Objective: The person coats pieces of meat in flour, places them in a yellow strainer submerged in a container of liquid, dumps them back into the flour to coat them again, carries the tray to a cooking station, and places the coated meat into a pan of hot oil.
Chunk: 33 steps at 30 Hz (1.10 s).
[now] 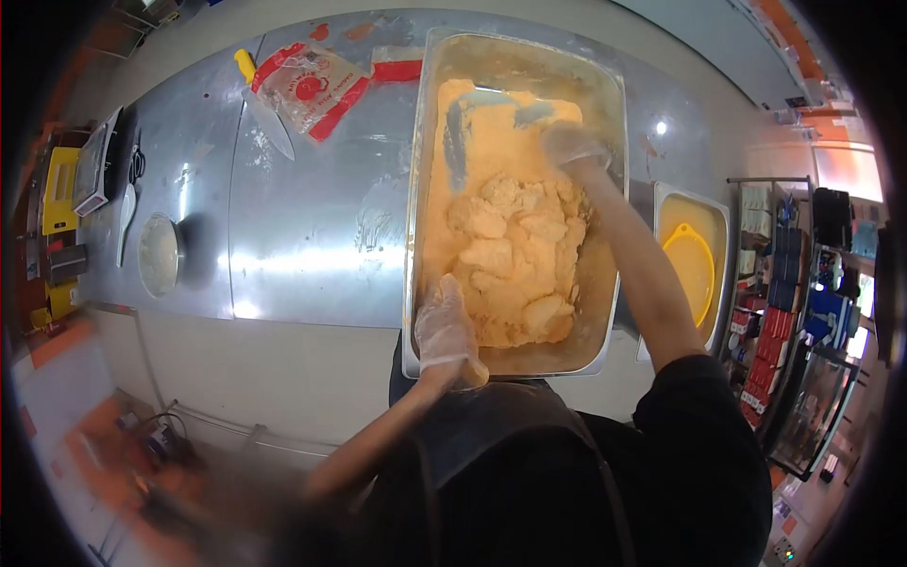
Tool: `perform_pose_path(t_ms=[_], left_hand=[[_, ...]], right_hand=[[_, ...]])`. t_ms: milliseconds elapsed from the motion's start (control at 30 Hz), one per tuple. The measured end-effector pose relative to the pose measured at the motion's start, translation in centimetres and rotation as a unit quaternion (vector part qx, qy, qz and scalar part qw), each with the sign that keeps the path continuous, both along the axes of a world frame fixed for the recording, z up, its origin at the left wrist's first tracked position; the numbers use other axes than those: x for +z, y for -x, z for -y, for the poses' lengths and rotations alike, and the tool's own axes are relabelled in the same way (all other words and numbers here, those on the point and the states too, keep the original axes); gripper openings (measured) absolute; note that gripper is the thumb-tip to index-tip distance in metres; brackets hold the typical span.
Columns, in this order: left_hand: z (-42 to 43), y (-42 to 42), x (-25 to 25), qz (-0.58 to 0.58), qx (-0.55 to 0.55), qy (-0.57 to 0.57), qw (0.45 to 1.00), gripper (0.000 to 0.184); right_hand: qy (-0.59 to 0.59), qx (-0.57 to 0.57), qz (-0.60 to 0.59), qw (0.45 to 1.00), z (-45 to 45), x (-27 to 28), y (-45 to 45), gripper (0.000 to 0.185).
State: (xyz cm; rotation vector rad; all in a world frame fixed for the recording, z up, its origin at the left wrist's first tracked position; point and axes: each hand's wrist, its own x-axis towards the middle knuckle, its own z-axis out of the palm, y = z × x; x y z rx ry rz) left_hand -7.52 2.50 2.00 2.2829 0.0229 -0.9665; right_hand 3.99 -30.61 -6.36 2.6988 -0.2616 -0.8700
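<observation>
A deep metal pan holds orange-tinted flour and several flour-coated pieces, whose kind I cannot make out, heaped in its nearer half. My left hand, in a clear plastic glove dusted with flour, rests at the pan's near left corner. Its fingers stretch inward along the flour and the thumb side lies by the near rim. My right hand, also gloved, reaches over the flour at the far right part of the pan. Motion smears its fingers, so whether it grips anything is unclear.
On the steel table lie a knife with a yellow handle, a red-and-clear plastic bag, a bowl and black-handled scissors. Right of the pan, a second metal tray holds a yellow-rimmed strainer.
</observation>
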Motion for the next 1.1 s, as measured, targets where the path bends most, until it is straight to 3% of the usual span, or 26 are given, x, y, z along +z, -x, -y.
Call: perform_pose_path(t_ms=[100,200,267,300,367,433,500,533,600,633,733,833,867,900,1000,1100], left_hand=[[0.0,1.1,-3.3,-0.103,0.180,0.103,0.973,0.060],[2.0,0.0,-4.2,-0.234,0.382,0.211,0.869,0.051],[3.1,-1.4,-5.5,-0.298,0.408,0.279,0.817,0.047],[3.5,-2.0,-5.9,-0.327,0.419,0.312,0.787,0.045],[4.5,-3.1,-4.2,-0.335,0.403,0.284,0.803,0.043],[4.9,-4.1,-4.2,-0.339,0.389,0.297,0.803,0.043],[4.4,-6.5,-5.1,-0.333,0.375,0.357,0.788,0.044],[3.9,-7.8,-5.0,-0.389,0.346,0.424,0.741,0.041],[2.8,-9.7,-1.7,-0.493,0.287,0.538,0.620,0.037],[2.6,-9.6,-1.3,-0.499,0.320,0.526,0.610,0.040],[2.1,-5.6,-2.7,-0.271,0.332,0.461,0.777,0.051],[2.8,-3.6,-7.9,-0.324,0.413,0.380,0.762,0.053],[3.6,-3.7,-9.2,-0.344,0.445,0.351,0.749,0.052],[4.9,-4.0,-9.1,-0.287,0.445,0.383,0.757,0.022],[9.1,-7.4,-5.0,-0.275,0.457,0.281,0.798,0.017],[9.3,-11.5,-4.3,-0.256,0.372,0.484,0.749,0.025]], right_hand=[[-0.111,-0.005,0.089,0.990,-0.5,-5.3,5.6,0.039],[-0.286,-0.075,0.202,0.934,-2.2,-9.0,12.0,0.043],[-0.462,-0.275,0.214,0.816,-6.8,-7.4,14.4,0.046],[-0.580,-0.368,0.238,0.687,-8.7,-7.0,15.2,0.047],[-0.682,-0.513,0.173,0.492,-10.5,-5.0,14.2,0.048],[-0.670,-0.629,0.007,0.394,-10.5,0.8,11.8,0.049],[-0.659,-0.682,0.019,0.317,-8.9,1.4,10.8,0.038],[-0.649,-0.709,0.022,0.277,-8.3,1.7,10.7,0.033],[-0.628,-0.693,0.062,0.350,-7.4,8.3,10.1,0.029],[-0.616,-0.684,0.081,0.383,-7.2,10.2,10.2,0.027],[-0.716,-0.470,0.235,0.460,-3.1,-2.6,16.1,0.022],[-0.605,-0.624,0.312,0.385,-8.7,-8.0,18.9,0.023],[-0.589,-0.666,0.320,0.328,-10.3,-8.1,18.9,0.023],[-0.599,-0.681,0.319,0.276,-11.7,-7.4,18.1,0.023],[-0.669,-0.669,0.296,0.132,-14.5,-3.9,13.5,0.023],[-0.760,-0.586,0.272,0.074,-12.2,0.6,9.6,0.024]])
